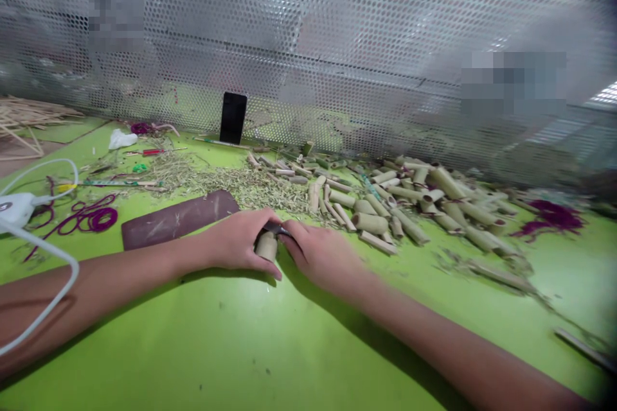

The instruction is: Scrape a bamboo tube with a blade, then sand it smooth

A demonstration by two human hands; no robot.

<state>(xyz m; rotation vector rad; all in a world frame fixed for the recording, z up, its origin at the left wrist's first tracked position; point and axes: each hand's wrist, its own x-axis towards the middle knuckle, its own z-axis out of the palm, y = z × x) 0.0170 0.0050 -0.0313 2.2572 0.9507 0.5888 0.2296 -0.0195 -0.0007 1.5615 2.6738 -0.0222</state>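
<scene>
My left hand (243, 237) is closed round a short, pale bamboo piece (267, 247), held upright on the green table. Fingers of my right hand (322, 253) grip a small knife (276, 228), its dark blade lying against the top of the bamboo piece. Most of the knife's handle is hidden inside the right hand. Just behind my left wrist lies a brown sheet of sandpaper (180, 218).
Bamboo offcuts (409, 199) are heaped behind and to the right, with shavings (231, 183) beside them. A phone (233, 118) leans on the perforated metal screen (299, 32). Purple cord (99, 218) and a white power strip (17, 210) with cables lie at left.
</scene>
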